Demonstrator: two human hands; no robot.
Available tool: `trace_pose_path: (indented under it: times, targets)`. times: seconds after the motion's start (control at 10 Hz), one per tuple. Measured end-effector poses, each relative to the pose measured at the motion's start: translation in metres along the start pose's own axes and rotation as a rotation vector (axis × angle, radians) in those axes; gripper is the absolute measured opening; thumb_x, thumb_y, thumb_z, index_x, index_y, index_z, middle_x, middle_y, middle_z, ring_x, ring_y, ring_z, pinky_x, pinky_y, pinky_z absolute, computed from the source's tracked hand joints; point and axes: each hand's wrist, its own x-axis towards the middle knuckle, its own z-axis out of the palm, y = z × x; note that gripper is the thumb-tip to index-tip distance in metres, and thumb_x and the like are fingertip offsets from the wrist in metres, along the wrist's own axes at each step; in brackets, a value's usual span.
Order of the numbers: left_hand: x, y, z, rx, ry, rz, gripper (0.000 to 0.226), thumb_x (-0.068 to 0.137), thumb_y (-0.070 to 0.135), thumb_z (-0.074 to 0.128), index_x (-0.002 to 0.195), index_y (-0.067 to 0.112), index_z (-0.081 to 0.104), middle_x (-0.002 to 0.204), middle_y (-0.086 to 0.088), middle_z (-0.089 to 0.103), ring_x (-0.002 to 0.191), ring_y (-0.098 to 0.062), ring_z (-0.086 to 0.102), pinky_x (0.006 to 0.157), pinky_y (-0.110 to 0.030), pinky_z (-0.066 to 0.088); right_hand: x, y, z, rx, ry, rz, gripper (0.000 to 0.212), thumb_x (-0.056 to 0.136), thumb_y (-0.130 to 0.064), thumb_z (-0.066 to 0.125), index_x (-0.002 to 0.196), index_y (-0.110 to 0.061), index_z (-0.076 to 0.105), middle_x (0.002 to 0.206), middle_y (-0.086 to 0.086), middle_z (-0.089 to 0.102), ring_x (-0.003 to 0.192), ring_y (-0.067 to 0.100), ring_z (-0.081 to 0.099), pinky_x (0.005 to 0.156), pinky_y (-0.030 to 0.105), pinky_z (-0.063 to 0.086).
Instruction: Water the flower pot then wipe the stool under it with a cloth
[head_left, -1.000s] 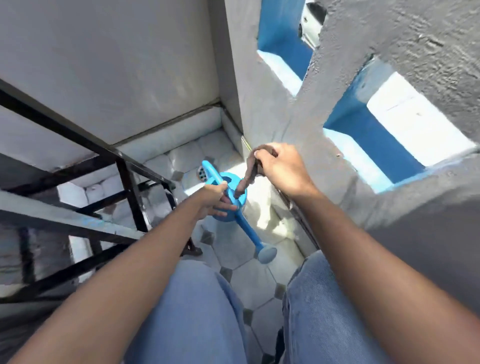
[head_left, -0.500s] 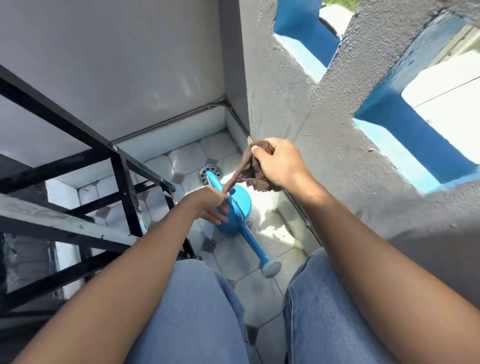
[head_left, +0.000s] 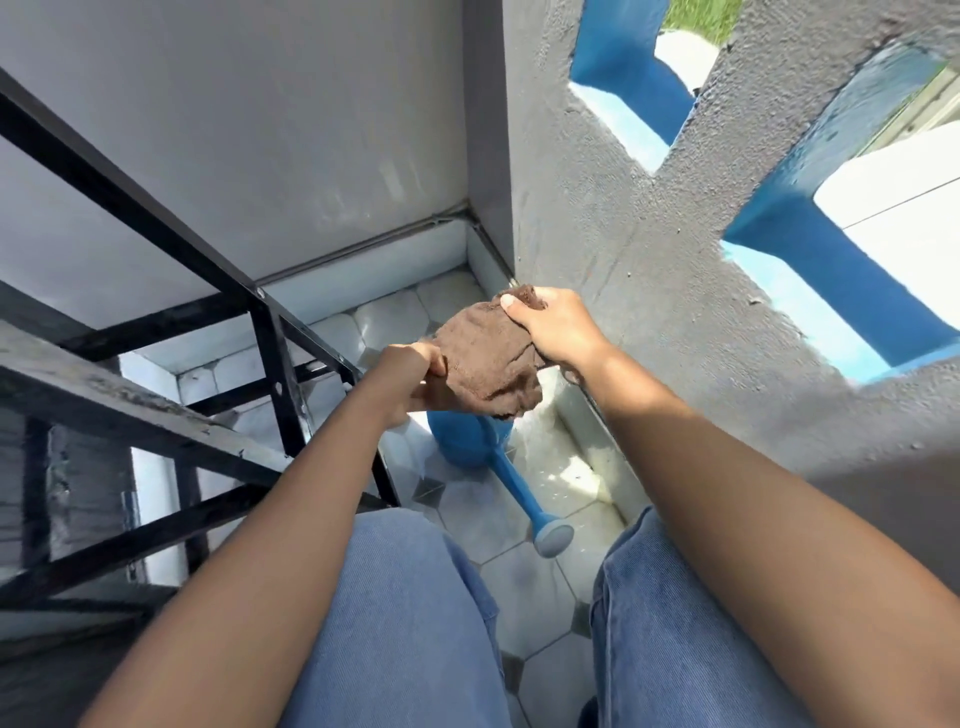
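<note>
A brown cloth (head_left: 488, 366) is stretched between both hands above the floor. My right hand (head_left: 556, 327) pinches its upper right edge, and my left hand (head_left: 410, 376) grips its lower left edge. Below the cloth a blue watering can (head_left: 467, 436) stands on the tiled floor, its long spout (head_left: 519, 491) pointing toward me and ending in a grey rose (head_left: 555, 539). The cloth hides most of the can's body. No flower pot or stool shows in this view.
A black metal frame (head_left: 270, 332) with a grey slab (head_left: 104, 395) stands at the left. A rough grey wall (head_left: 649, 249) with blue-lined openings rises at the right. The floor has pale hexagonal tiles (head_left: 524, 597). My legs in blue jeans (head_left: 405, 623) fill the bottom.
My left hand has left the watering can's handle and risen to grip the cloth. The cloth, bunched in my right hand before, is now spread between both hands.
</note>
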Motion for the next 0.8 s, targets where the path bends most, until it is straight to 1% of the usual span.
trace_pose_path:
  times: [0.1,0.2,0.3,0.4,0.5,0.6,0.7,0.8]
  targets:
    - [0.002,-0.009,-0.005,0.193,-0.047,-0.096,0.040,0.078,-0.007,0.041,0.115,0.002,0.054,0.101,-0.018,0.061,0.082,-0.033,0.067,0.071,-0.044,0.062,-0.004,0.020,0.007,0.039,-0.094,0.080,0.015,0.095,-0.017,0.066,0.103,-0.008,0.075,0.080,-0.001,0.074,0.066,0.007,0.070,0.052,0.018,0.051]
    - [0.003,-0.016,-0.007,0.333,-0.066,-0.138,0.044,0.082,-0.007,0.039,0.123,-0.002,0.051,0.103,-0.021,0.065,0.082,-0.034,0.069,0.076,-0.045,0.060,-0.005,0.028,0.012,0.083,-0.192,0.076,0.013,0.095,-0.015,0.066,0.104,-0.012,0.074,0.086,0.000,0.077,0.073,0.010,0.074,0.055,0.022,0.056]
    - [0.006,-0.019,-0.006,0.569,-0.035,-0.157,0.039,0.092,0.003,0.047,0.130,-0.002,0.049,0.114,-0.022,0.066,0.095,-0.034,0.069,0.089,-0.044,0.057,-0.001,0.051,0.020,-0.023,-0.188,0.137,0.034,0.093,-0.015,0.068,0.125,-0.007,0.064,0.112,0.008,0.072,0.098,0.021,0.069,0.077,0.026,0.056]
    - [0.013,-0.022,-0.009,0.998,0.087,0.023,0.053,0.089,0.026,0.063,0.135,0.002,0.049,0.129,-0.017,0.058,0.105,-0.028,0.061,0.084,-0.030,0.050,0.005,0.073,0.027,-0.394,0.014,0.134,0.042,0.089,-0.017,0.072,0.128,-0.011,0.059,0.121,0.011,0.064,0.106,0.025,0.063,0.091,0.029,0.048]
    - [0.024,-0.022,-0.008,0.927,0.076,0.219,0.055,0.084,0.025,0.068,0.135,0.013,0.051,0.129,-0.012,0.060,0.107,-0.024,0.060,0.079,-0.029,0.046,0.003,0.070,0.039,-0.369,-0.104,0.052,0.009,0.089,-0.013,0.067,0.098,-0.012,0.067,0.085,0.005,0.063,0.067,0.014,0.058,0.065,0.028,0.049]
    - [0.031,-0.025,-0.005,0.798,-0.066,0.192,0.048,0.088,0.009,0.061,0.134,0.014,0.051,0.114,-0.009,0.065,0.094,-0.024,0.065,0.071,-0.033,0.054,-0.004,0.069,0.051,-0.393,-0.242,-0.016,0.014,0.088,-0.013,0.056,0.087,-0.017,0.070,0.082,0.000,0.066,0.071,0.011,0.058,0.064,0.023,0.045]
    - [0.031,-0.030,-0.003,0.848,-0.082,0.229,0.053,0.092,0.015,0.056,0.142,0.015,0.040,0.127,-0.009,0.063,0.110,-0.025,0.062,0.086,-0.034,0.051,-0.006,0.069,0.048,-0.334,-0.266,-0.022,0.022,0.093,-0.013,0.051,0.098,-0.010,0.072,0.101,0.008,0.071,0.090,0.019,0.063,0.080,0.030,0.053]
    - [0.017,-0.038,0.003,0.985,0.017,0.351,0.053,0.094,0.032,0.052,0.144,0.019,0.040,0.132,-0.010,0.060,0.118,-0.029,0.058,0.094,-0.033,0.046,-0.023,0.063,0.047,-0.266,-0.321,0.016,0.032,0.094,-0.022,0.050,0.120,-0.009,0.064,0.121,0.010,0.066,0.108,0.022,0.061,0.091,0.030,0.047]
